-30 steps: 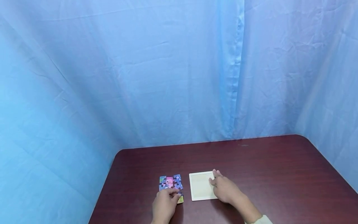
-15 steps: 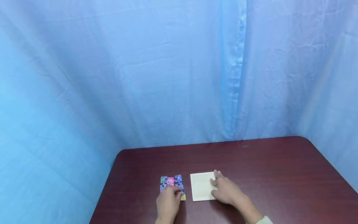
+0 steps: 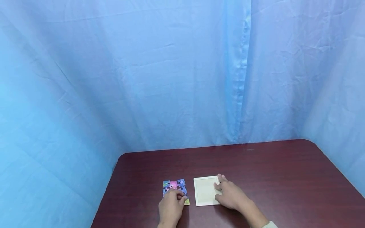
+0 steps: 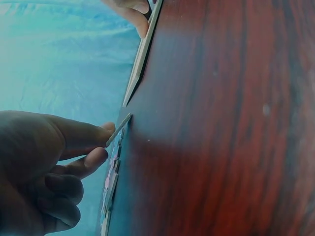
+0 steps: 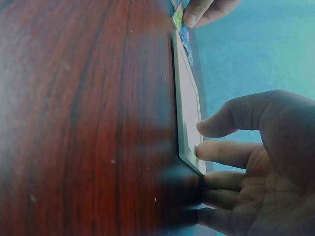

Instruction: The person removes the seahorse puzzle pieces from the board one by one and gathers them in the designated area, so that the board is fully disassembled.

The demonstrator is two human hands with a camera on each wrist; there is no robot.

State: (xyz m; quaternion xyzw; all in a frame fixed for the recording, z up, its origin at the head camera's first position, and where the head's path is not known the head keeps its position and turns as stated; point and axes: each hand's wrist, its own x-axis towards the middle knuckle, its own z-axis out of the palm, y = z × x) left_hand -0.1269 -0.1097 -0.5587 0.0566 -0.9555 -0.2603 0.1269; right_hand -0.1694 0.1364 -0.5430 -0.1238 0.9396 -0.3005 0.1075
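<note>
My left hand (image 3: 171, 207) pinches a jigsaw puzzle piece (image 4: 119, 130) between thumb and index finger. In the left wrist view that piece is tilted, one edge low near the table; its yellow-green face (image 5: 177, 17) shows in the right wrist view. Beyond and partly under the hand lie several joined puzzle pieces (image 3: 173, 184), blue and pink, with narrow gaps between some; the hand hides the nearer ones. Right of them lies a shallow cream square puzzle tray (image 3: 195, 193). My right hand (image 3: 231, 195) rests on its right side, thumb and index finger touching it, the other fingers past its edge.
A dark red wood-grain table (image 3: 271, 171) carries everything, with rounded far corners. Light blue curtains (image 3: 171, 79) hang behind it and at both sides. A narrow strip of table separates the pieces from the tray.
My left hand has shifted slightly right and away from me over the pieces, then stays nearly still through the last half second. The right hand and the tray keep their place.
</note>
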